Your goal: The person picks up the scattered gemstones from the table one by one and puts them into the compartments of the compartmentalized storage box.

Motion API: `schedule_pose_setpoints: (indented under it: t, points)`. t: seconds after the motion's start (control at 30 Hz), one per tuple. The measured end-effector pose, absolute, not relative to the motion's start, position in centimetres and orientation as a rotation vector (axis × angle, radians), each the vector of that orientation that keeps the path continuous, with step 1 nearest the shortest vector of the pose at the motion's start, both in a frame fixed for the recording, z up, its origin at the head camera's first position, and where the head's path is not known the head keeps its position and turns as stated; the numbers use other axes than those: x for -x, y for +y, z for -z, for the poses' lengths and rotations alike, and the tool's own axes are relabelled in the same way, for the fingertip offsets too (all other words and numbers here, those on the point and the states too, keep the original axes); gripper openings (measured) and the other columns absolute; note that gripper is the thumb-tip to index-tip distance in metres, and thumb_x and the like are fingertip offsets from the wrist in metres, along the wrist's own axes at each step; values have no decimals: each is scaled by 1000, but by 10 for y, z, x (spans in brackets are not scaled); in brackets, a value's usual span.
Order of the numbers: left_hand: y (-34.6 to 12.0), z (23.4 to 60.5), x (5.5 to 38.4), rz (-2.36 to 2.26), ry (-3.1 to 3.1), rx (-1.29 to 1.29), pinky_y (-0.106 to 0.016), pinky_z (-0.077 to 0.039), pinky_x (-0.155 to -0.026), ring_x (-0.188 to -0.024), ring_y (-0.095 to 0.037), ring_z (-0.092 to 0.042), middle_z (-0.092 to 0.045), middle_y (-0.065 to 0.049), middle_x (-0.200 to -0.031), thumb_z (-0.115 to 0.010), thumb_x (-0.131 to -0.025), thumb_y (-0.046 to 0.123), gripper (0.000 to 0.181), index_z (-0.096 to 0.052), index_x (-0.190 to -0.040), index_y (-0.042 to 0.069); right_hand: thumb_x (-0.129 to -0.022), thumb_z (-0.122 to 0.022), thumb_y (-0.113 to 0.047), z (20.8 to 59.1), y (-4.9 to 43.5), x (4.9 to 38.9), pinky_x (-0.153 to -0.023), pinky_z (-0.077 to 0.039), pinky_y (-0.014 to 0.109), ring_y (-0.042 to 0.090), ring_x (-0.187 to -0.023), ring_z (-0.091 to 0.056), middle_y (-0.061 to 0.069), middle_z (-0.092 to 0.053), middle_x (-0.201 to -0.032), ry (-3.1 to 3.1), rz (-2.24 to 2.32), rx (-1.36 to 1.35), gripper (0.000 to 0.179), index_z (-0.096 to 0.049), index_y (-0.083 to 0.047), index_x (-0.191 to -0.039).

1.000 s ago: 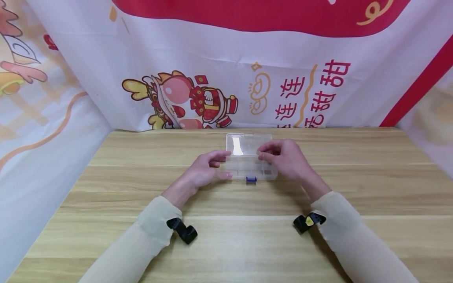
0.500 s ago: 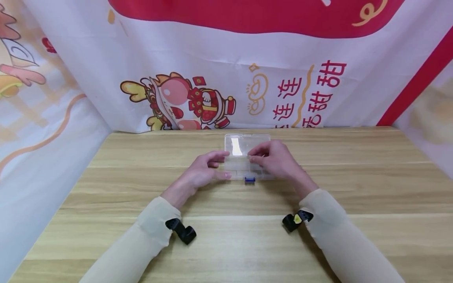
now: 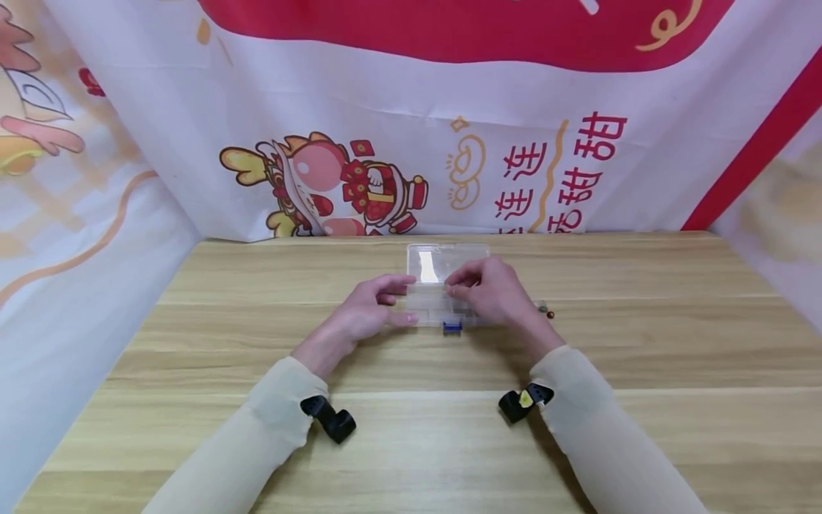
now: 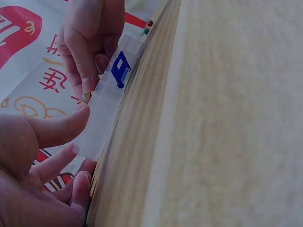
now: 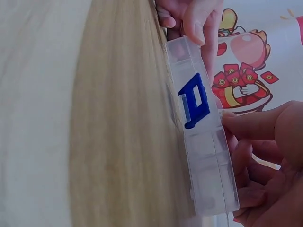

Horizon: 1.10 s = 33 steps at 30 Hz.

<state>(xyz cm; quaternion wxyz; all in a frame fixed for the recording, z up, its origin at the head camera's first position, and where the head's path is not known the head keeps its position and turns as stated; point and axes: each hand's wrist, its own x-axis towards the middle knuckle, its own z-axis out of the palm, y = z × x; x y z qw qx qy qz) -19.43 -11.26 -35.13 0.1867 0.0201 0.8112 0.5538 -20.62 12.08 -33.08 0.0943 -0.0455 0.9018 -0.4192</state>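
A clear plastic compartment box [image 3: 429, 300] lies on the wooden table with its lid [image 3: 459, 251] raised at the back. A blue latch [image 5: 195, 101] is at the front of the box. My left hand [image 3: 372, 307] holds the box's left end, thumb at the front and fingers at the side and back. Over the middle compartments, my right hand [image 3: 494, 289] pinches a small pale bead [image 4: 85, 97] between thumb and index finger. In the right wrist view the bead is mostly hidden by those fingertips, which are right at the box's upper rim.
Beside the right wrist, a dark green bead [image 4: 147, 31] and a reddish-brown bead [image 3: 550, 315] lie on the table [image 3: 411, 442]. A printed white and red cloth [image 3: 398, 93] hangs behind the table's far edge. Black wrist cameras [image 3: 337, 425] are strapped over both sleeves.
My right hand has moved left across the box, from its right side to the middle, still pinching. Beads right of the wrist have come into view. My left hand stays on the box.
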Motion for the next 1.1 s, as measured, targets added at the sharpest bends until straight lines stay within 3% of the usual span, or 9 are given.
schedule_pose_setpoints:
  t: [1.1]
  points:
    - [-112,352,196,-1557,2285,-35,-46,-39,-118,-133,-26,-48,-60,1,-148,-87,-88,15,66,-62,-146,33,-101,-73,-20,337,121,205,-75,-53,32,23,-95,-62,5,-72,-104,2722,1166,218,13,-80,-19,-111]
